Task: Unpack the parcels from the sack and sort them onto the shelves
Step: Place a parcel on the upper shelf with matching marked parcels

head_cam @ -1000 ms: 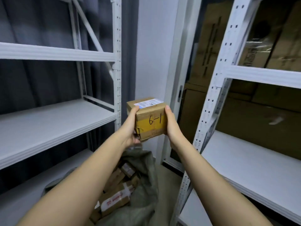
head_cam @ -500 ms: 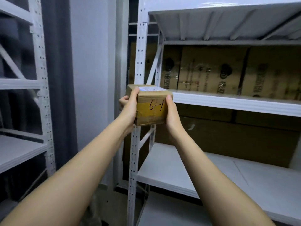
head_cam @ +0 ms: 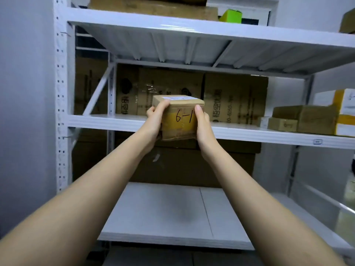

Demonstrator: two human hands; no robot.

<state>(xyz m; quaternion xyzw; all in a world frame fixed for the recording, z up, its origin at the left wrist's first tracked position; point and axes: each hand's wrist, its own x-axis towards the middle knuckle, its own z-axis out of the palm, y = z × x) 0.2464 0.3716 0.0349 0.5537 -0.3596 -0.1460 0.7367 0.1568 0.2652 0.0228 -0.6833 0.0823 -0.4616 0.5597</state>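
White racking fills the view, and before its middle shelf (head_cam: 240,131) a parcel marked 6-1 (head_cam: 179,117) is held off the board, clamped between the left hand (head_cam: 155,120) and right hand (head_cam: 203,123), not yet shelved, while beyond it to the right sorted boxes (head_cam: 301,120) already lie, the sack being unseen.

Both hands grip parcel (head_cam: 179,117) – before middle shelf (head_cam: 249,134).

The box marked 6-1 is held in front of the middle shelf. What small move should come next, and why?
Probably carry the 6-1 box, held by the left hand and right hand, rightward along the middle shelf toward the small parcels; one seems similarly marked.
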